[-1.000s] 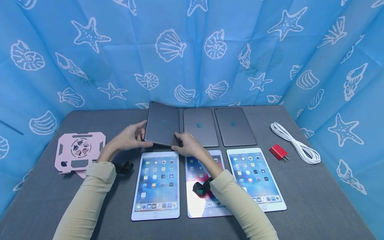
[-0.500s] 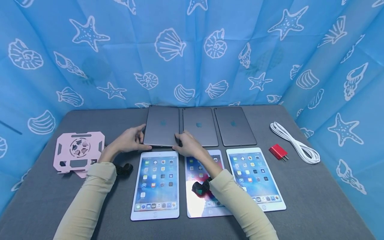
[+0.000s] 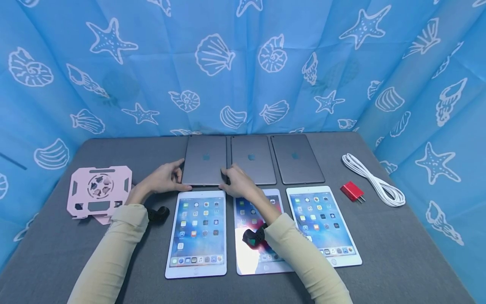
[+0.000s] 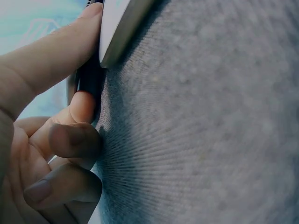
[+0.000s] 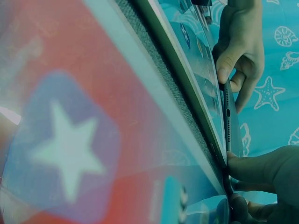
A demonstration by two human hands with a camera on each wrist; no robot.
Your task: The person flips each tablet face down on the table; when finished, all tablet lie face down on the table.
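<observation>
A dark grey tablet (image 3: 205,162) lies face down at the left end of the back row in the head view. My left hand (image 3: 163,177) grips its near left corner, the thumb on the near edge and a finger at the left side; the other fingers curl beneath the palm. At the near right corner, my right hand (image 3: 240,182) holds the same tablet between thumb and fingers. The right wrist view shows both hands along the tablet's edge (image 5: 228,116) with its port and speaker holes. In the left wrist view, the thumb (image 4: 60,58) touches the edge.
Two more grey tablets, a middle one (image 3: 252,154) and a right one (image 3: 298,158), lie face down alongside. In front are three lit white tablets, the left one (image 3: 197,232) nearest. A pink stand (image 3: 99,188), red charger (image 3: 352,191) and white cable (image 3: 373,180) lie at the sides.
The left grey tablet has come down from a tilt, its far edge lowering until it lies flat beside the others. Both hands have stayed at its near corners.
</observation>
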